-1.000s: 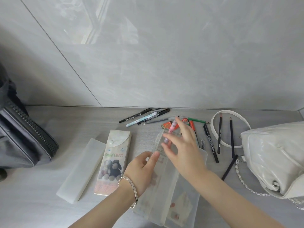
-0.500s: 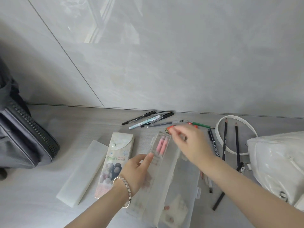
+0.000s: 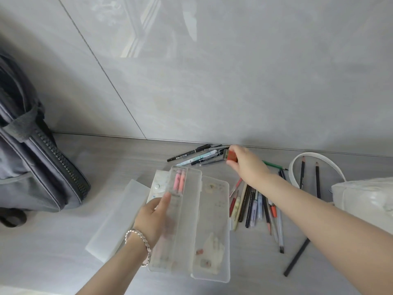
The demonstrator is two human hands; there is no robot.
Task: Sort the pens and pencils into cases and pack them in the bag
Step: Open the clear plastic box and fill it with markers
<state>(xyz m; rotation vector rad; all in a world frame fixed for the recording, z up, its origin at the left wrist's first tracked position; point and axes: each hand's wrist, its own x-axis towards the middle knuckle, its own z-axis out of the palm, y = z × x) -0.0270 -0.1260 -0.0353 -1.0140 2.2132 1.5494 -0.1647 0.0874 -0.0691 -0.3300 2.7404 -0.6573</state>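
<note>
Head view: our left hand (image 3: pixel 154 218) holds the open translucent plastic pencil case (image 3: pixel 214 209), fingers gripping its left half, where two pink pens (image 3: pixel 179 181) lie. Beyond the case, our right hand's (image 3: pixel 244 167) fingers pinch a small red block (image 3: pixel 231 156). Loose pens and pencils (image 3: pixel 255 206) lie just right of the case.

Soft, even daylight fills the scene. A window's glare shines on the glossy wall (image 3: pixel 138 37). Shadows are faint. Edges bend.

Clear case (image 3: pixel 214 209), open (pink pens (image 3: pixel 179 182) inside)
</note>
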